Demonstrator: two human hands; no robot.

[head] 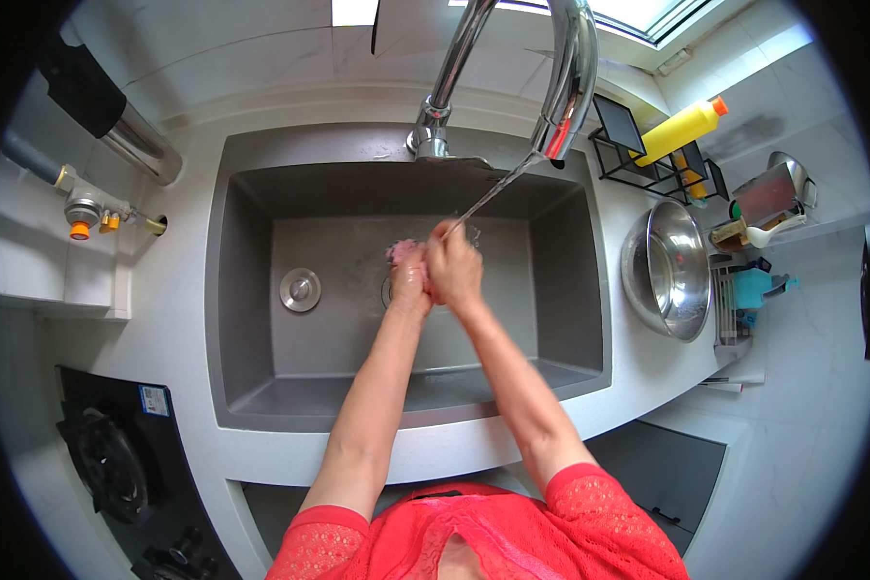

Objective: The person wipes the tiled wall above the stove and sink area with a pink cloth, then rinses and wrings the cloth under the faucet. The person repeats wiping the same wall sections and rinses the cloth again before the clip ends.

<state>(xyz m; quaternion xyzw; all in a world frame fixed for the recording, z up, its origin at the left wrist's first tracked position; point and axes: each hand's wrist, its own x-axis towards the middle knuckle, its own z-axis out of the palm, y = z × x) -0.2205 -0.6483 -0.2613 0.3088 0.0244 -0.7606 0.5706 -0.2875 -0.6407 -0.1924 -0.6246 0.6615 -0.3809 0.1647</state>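
Observation:
Both of my hands are together over a grey sink (493, 304), with a wet pink cloth (404, 252) between them. My left hand (409, 281) is closed on the cloth, part of which sticks out beyond its fingers. My right hand (455, 264) presses against it from the right, fingers curled round the cloth's other side; much of the cloth is hidden there. From the chrome faucet (562, 123) a stream of water (500, 190) runs slantwise onto my right hand. A metal drain strainer (300, 290) lies to the left on the sink floor.
Right of the sink stand nested steel bowls (634, 275); behind them, a black wire rack (612, 170) holds a yellow bottle (681, 132). A gas stove (181, 478) is at the lower left, a gas valve (83, 210) at the upper left. A turquoise bottle (752, 288) stands far right.

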